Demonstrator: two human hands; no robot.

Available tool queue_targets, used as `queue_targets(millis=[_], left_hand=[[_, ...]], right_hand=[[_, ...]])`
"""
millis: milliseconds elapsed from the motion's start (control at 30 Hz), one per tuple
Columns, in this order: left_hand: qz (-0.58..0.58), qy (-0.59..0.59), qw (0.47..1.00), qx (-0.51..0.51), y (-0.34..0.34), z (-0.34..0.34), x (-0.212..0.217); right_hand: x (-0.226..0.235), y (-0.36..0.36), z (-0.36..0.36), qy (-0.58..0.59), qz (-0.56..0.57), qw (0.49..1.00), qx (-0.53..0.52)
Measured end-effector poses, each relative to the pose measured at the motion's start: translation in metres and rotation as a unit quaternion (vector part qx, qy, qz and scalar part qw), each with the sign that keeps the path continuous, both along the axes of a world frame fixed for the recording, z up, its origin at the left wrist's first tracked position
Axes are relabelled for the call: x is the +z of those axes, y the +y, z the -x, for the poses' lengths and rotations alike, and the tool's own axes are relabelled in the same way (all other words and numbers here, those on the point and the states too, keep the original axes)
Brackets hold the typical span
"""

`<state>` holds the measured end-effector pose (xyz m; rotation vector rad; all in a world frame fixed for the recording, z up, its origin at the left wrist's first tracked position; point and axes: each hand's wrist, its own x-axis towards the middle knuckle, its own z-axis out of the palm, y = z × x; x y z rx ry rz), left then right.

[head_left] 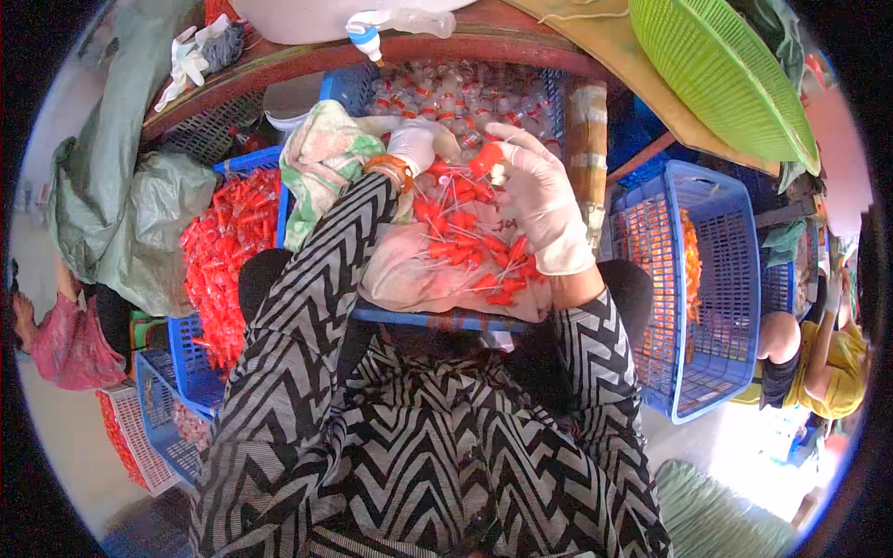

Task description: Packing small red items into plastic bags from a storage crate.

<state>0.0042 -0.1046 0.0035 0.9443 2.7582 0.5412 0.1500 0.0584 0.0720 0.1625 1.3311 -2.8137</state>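
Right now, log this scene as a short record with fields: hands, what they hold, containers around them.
left hand: white glove, orange wristband, over the pile of red-capped pieces
right hand: white glove, fingers pinching one red piece
lap: clear bag holding the pile
ahead: blue crate of clear small bottles
left side: blue crate of red pieces
right side: blue basket, nearly bare
upper right: green basket

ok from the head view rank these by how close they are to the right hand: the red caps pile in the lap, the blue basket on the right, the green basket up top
1. red caps pile: right under the right hand, touching it.
2. blue basket: off to the right, beside the lap.
3. green basket: farthest, upper right on the wooden ledge.
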Motion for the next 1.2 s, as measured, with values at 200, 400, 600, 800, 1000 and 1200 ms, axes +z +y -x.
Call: queue_targets(millis=[200, 400, 600, 800, 1000, 1200], left_hand=[[-0.28, -0.016, 0.944, 0.173, -0.033, 0.02, -0.02], [-0.623, -0.229, 0.729, 0.168, -0.042, -0.025, 0.055], [-0.642, -0.192, 0.721, 0.175, -0.046, -0.032, 0.063], [-0.651, -0.076, 0.744, 0.128, -0.064, -0.026, 0.063], [-0.674, -0.079, 0.719, 0.151, -0.061, -0.018, 0.074], [-0.59, -0.017, 0.793, 0.151, -0.068, -0.022, 0.069]], right_hand=[[0.003, -0.004, 0.008, 0.063, 0.067, 0.995, 0.044], [-0.009, -0.007, 0.009, 0.032, 0.153, 0.983, 0.093], [-0.031, -0.015, 0.007, -0.004, 0.3, 0.933, 0.198], [-0.044, -0.038, 0.012, -0.098, 0.075, 0.984, 0.126], [0.029, -0.024, 0.042, 0.028, -0.108, 0.991, 0.073], [0.098, -0.041, 0.066, 0.102, -0.205, 0.973, -0.03]])
